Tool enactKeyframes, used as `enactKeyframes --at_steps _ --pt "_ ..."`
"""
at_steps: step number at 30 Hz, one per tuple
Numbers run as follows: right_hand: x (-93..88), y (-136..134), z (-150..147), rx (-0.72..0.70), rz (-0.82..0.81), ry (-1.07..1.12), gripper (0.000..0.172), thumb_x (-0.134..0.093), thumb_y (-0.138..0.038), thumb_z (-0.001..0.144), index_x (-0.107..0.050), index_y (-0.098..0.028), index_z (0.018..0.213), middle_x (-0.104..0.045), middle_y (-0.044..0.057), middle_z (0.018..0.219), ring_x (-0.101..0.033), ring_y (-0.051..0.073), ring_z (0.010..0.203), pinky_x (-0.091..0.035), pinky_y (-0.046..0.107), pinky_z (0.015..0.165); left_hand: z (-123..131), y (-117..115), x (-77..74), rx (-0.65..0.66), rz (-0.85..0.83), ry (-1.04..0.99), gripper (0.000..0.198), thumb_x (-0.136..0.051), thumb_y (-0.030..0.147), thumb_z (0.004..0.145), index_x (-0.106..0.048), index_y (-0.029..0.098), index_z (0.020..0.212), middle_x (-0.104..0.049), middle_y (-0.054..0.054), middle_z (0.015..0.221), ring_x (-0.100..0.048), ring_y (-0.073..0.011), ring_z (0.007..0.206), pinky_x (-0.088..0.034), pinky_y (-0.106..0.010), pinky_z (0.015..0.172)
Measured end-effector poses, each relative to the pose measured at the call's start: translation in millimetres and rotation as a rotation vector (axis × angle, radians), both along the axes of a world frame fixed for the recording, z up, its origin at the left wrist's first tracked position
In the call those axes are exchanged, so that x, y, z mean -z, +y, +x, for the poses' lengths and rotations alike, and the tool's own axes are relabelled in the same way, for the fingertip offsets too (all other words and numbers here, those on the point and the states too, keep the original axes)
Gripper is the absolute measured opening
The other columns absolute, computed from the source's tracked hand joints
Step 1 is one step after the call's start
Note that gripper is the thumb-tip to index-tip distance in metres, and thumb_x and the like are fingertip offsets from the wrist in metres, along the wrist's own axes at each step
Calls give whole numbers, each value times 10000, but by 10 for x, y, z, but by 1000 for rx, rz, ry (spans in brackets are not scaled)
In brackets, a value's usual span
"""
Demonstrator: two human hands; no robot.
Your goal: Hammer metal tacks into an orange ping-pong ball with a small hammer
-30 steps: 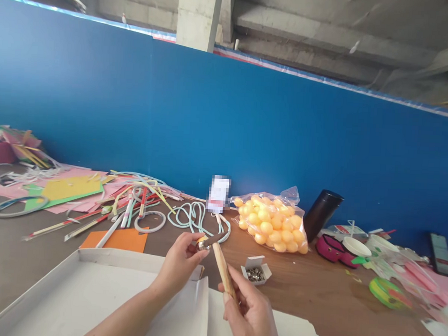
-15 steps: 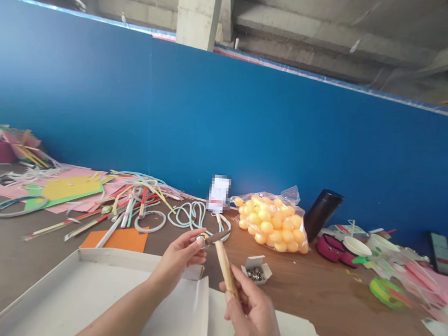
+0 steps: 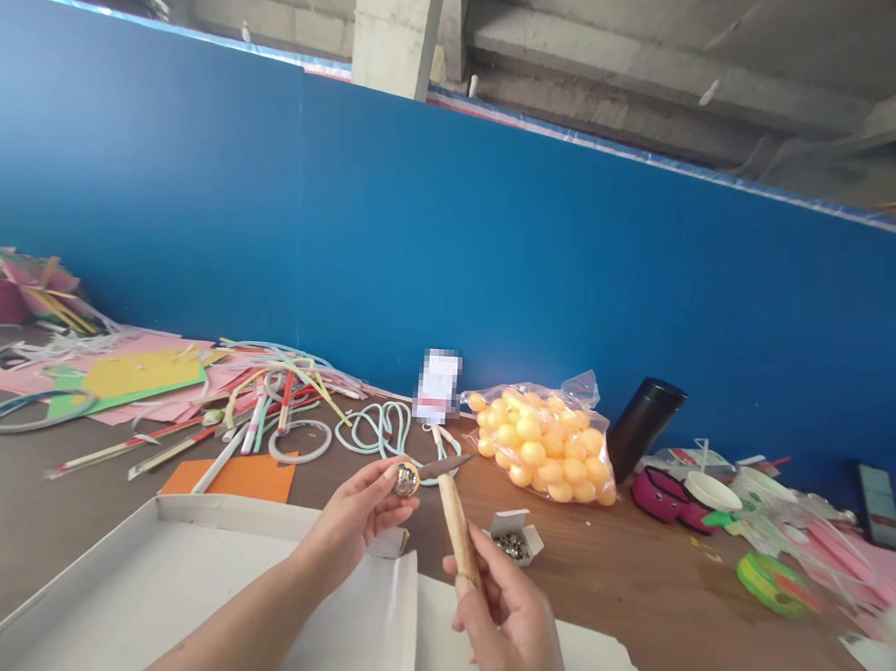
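Note:
A tool that looks like a hammer [image 3: 457, 536] is between my two hands, with a pale wooden handle and a dark head tapering to a point at the right. My right hand [image 3: 512, 614] wraps around the handle's lower part. At the head's left end is a shiny round metal piece [image 3: 406, 480], pinched by the thumb and fingers of my left hand [image 3: 368, 507]; whether it is part of the head I cannot tell. Just beyond my right hand stands a small open white box [image 3: 512, 539] of shiny metal bits.
A shallow white carton [image 3: 202, 573] lies under my left arm. Behind are a clear bag of orange balls [image 3: 543, 446], a leaning black cylinder [image 3: 646, 426] and looped pale-blue cord [image 3: 375, 427]. Coloured paper [image 3: 146, 370] and strips crowd the left; green tape [image 3: 772, 583] lies right.
The tool has shifted slightly right and turned, so more of its pointed end and of the shiny round piece shows. Both hands keep their hold.

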State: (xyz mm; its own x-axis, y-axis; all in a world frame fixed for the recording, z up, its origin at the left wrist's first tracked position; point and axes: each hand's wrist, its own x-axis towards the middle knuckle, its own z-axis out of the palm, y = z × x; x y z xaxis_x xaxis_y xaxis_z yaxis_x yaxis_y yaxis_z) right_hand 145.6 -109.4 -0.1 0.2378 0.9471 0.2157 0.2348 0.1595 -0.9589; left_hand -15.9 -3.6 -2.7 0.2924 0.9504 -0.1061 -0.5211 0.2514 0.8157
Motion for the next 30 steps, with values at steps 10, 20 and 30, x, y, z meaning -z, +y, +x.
enactKeyframes --at_steps 10,20,30 --pt "43 0 -9 40 19 -4 481 -585 -358 747 -593 -157 1184 -719 113 877 -578 134 466 -462 192 351 8 -9 -20 3 -54 -12 257 -649 281 755 -598 168 981 -635 -35 806 -657 -127 667 -546 -200 581" --pt "25 -1 12 6 8 -45 483 -568 -374 768 -577 -156 1198 -719 112 874 -600 149 489 -530 242 464 -1 8 16 -17 -31 2 253 -662 327 742 -604 172 932 -621 -8 781 -608 -69 590 -504 -149 501" --pt "92 15 22 16 55 -88 466 -554 -380 779 -582 -176 1198 -724 116 905 -605 149 479 -547 268 524 22 16 17 -48 -14 33 238 -662 350 742 -601 159 871 -619 -7 762 -604 -61 586 -508 -134 503"
